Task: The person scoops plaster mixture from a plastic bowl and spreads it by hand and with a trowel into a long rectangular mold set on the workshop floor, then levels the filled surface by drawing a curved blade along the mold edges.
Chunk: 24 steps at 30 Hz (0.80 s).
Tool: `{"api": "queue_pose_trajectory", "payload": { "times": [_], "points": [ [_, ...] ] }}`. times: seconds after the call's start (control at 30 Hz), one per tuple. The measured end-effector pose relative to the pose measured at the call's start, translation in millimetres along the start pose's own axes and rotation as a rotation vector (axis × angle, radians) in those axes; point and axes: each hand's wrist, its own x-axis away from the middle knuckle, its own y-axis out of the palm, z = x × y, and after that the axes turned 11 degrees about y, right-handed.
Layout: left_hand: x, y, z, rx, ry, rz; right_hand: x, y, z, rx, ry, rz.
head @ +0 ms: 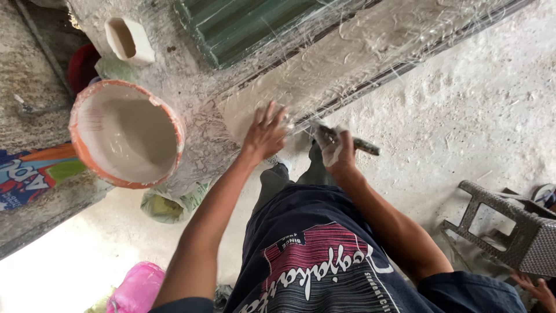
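The left hand [265,132] lay flat with fingers spread on the pale plastered wall [347,55], just right of the orange bucket [126,134] holding off-white paste. The right hand [340,152], smeared white, was clenched around a dark-handled tool [354,143] whose working end met the wall beside the left hand. A green shutter [243,23] stood above both hands.
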Motion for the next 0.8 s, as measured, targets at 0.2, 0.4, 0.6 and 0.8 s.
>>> {"api": "queue_pose_trajectory", "payload": {
  "times": [0.2, 0.4, 0.6, 0.8],
  "points": [
    [-15, -26, -26, 0.122, -0.199, 0.140, -9, 11, 26, 0.090, 0.089, -0.037],
    [61, -8, -20, 0.013, -0.168, 0.137, -25, 41, 61, 0.153, 0.089, -0.059],
    [49, 24, 0, -0.232, -0.190, 0.056, -31, 51, 48, 0.286, 0.033, 0.136],
    [13, 29, -9, -0.328, -0.092, 0.021, -50, 30, -20, 0.067, -0.157, 0.193]
  ]
}}
